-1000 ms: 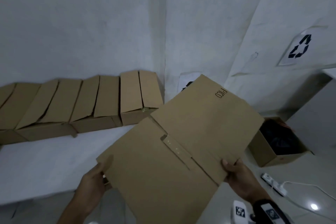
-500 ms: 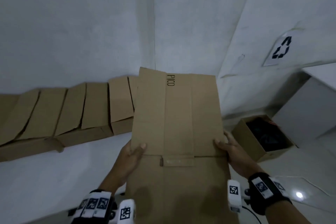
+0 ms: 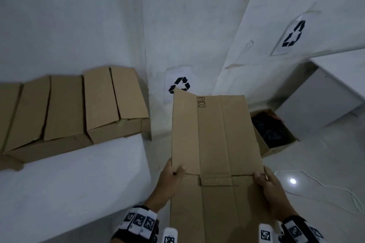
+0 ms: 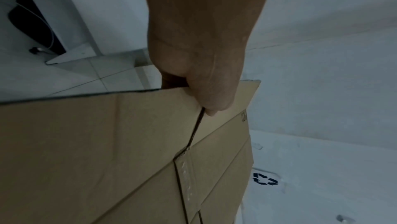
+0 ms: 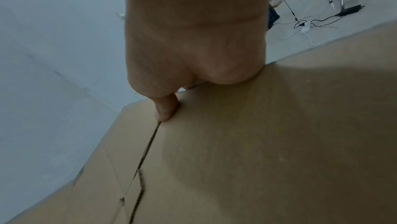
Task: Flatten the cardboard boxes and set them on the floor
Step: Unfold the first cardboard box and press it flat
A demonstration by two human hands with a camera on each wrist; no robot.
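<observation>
Brown corrugated cardboard, one flattened box (image 3: 215,144), held out in the air between both hands, long axis running away from the person, the printed word PICO near its far edge. Left hand (image 3: 169,179) grips the left edge at the cross seam: thumb lies on the top face, fingers curl underneath and are hidden; the left wrist view shows the thumb tip (image 4: 211,109) pressed right at the slit where two flaps meet. Right hand (image 3: 270,189) grips the right edge at the same seam, thumb on top, fingers under the sheet; the right wrist view shows that thumb (image 5: 165,110) touching the end of the dark slit. A strip of tape (image 3: 216,179) crosses the seam midway between the hands. Left of the left hand, a white surface (image 3: 69,183) carries a row of still-folded cardboard boxes (image 3: 79,108), set side by side against the wall, well apart from the held sheet. Beyond the far edge of the sheet, a recycling sign (image 3: 179,85) on the wall, partly covered by the cardboard corner; a second recycling sign (image 3: 293,34) higher up, right. Beyond the right hand, on the floor (image 3: 316,163), an open box with dark contents (image 3: 271,130), and a white cable (image 3: 325,187) trailing across the tiles.
</observation>
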